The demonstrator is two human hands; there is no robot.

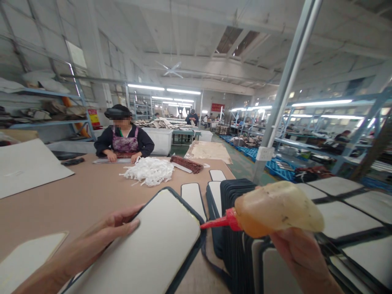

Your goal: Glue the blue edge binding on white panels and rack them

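My left hand (116, 228) grips the left edge of a white panel with a dark fabric border (147, 241), thumb on its face, fingers behind. The panel is tilted up over the table. In my right hand (297, 245) is a squeeze bottle (278, 208), held on its side, with amber liquid inside and a red nozzle. The nozzle's tip meets the panel's border near its upper right corner. A yellowish line runs along that edge. Beneath the bottle stands a row of dark-edged panels (235, 196), packed upright; smaller white panels (192, 196) lie behind.
A pile of white strips (150, 170) and a brown bundle (186, 163) lie on the brown table (101, 188). Across it a co-worker (125, 136) handles a flat piece. A metal post (281, 94) rises at the right, near more bordered panels (352, 216). A large white sheet (27, 167) lies left.
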